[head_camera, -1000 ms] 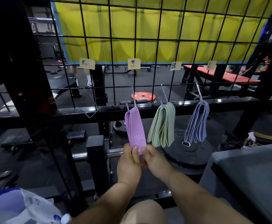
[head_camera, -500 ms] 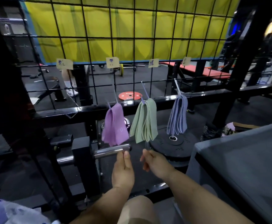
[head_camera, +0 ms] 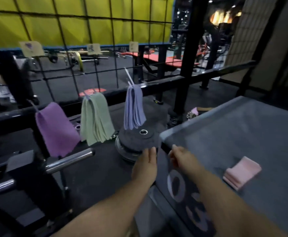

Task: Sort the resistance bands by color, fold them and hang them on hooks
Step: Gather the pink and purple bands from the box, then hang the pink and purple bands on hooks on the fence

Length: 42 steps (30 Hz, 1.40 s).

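Three bundles of folded bands hang from hooks on the black wire grid: purple bands (head_camera: pixel 56 130) at the left, green bands (head_camera: pixel 96 119) in the middle, blue-grey bands (head_camera: pixel 134 108) at the right. A folded stack of pink bands (head_camera: pixel 241 171) lies on the grey box top (head_camera: pixel 242 130) at the right. My left hand (head_camera: pixel 145 165) hovers with straight fingers beside the box's near corner and holds nothing. My right hand (head_camera: pixel 182 158) is at that corner, fingers loosely curled, empty, well left of the pink stack.
Paper labels (head_camera: pixel 31 48) are clipped to the wire grid (head_camera: pixel 88 19) above the hooks. A stack of black weight plates (head_camera: pixel 138 139) sits on the floor below the blue-grey bands. A chrome bar sleeve (head_camera: pixel 68 161) sticks out at the lower left. Black rack posts (head_camera: pixel 190 53) stand behind.
Both hands let go of the purple bands, which now hang free. My view and both hands have swung right toward the grey box, bringing the pink stack into sight.
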Each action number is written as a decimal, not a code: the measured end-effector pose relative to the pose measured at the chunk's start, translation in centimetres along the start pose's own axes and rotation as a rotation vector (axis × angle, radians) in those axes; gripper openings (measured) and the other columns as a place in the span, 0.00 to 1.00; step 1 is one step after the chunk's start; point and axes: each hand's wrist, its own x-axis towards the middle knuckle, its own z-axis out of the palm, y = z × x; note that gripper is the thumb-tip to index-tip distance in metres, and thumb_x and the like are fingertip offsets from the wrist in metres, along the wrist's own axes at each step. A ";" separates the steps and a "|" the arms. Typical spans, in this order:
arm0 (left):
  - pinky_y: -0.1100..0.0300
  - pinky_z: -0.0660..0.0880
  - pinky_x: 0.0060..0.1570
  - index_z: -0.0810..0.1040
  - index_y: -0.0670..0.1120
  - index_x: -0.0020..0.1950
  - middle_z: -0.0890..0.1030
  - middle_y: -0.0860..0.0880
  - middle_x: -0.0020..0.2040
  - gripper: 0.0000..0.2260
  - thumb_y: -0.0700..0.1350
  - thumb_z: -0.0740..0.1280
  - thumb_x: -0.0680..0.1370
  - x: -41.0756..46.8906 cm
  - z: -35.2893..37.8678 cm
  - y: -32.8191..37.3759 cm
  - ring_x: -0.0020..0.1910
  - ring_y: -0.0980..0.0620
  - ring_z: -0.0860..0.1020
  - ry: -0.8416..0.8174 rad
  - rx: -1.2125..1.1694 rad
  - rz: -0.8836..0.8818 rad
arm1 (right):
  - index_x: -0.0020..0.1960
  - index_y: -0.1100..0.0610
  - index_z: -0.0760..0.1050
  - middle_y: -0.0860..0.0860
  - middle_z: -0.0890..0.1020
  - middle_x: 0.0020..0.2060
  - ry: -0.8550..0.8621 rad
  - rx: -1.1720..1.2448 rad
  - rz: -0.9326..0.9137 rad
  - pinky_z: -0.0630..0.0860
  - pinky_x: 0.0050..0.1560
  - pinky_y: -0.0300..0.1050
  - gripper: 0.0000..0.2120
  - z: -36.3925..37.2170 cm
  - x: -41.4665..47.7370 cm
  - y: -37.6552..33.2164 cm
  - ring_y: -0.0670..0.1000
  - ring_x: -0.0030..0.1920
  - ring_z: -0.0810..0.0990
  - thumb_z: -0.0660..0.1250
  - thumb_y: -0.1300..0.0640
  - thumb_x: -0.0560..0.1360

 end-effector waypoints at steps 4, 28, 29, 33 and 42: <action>0.48 0.71 0.46 0.65 0.47 0.41 0.76 0.40 0.42 0.16 0.55 0.53 0.83 0.2 4.9 3.3 0.47 0.38 0.76 -0.148 0.000 0.064 | 0.37 0.57 0.75 0.54 0.78 0.31 0.141 -0.051 0.067 0.76 0.49 0.55 0.17 -5.4 0.7 2.2 0.56 0.36 0.77 0.59 0.53 0.82; 0.55 0.74 0.55 0.78 0.53 0.60 0.79 0.47 0.58 0.12 0.54 0.61 0.80 -0.4 19.3 8.0 0.57 0.45 0.77 -0.597 0.309 0.216 | 0.52 0.58 0.77 0.55 0.81 0.45 0.209 -0.478 0.613 0.76 0.55 0.47 0.27 -17.4 -1.0 10.0 0.56 0.46 0.80 0.65 0.35 0.70; 0.56 0.74 0.55 0.78 0.54 0.60 0.79 0.47 0.58 0.12 0.53 0.62 0.80 -0.4 19.3 8.0 0.56 0.45 0.77 -0.580 0.284 0.211 | 0.50 0.58 0.77 0.55 0.82 0.44 0.220 -0.466 0.619 0.77 0.56 0.48 0.27 -17.4 -1.1 9.8 0.57 0.47 0.80 0.65 0.34 0.69; 0.62 0.72 0.53 0.80 0.51 0.58 0.78 0.49 0.58 0.10 0.51 0.64 0.80 0.1 19.3 8.7 0.56 0.48 0.77 -0.503 0.175 0.175 | 0.49 0.63 0.77 0.55 0.78 0.36 0.294 -0.455 0.569 0.73 0.44 0.44 0.21 -17.6 -1.8 8.6 0.57 0.44 0.79 0.65 0.44 0.74; 0.63 0.68 0.39 0.78 0.49 0.52 0.76 0.53 0.40 0.04 0.47 0.66 0.79 0.5 17.5 11.4 0.41 0.53 0.72 -0.472 -0.283 -0.046 | 0.43 0.58 0.77 0.51 0.80 0.41 0.495 0.003 0.142 0.71 0.43 0.45 0.08 -16.9 -2.8 7.4 0.53 0.44 0.77 0.61 0.60 0.78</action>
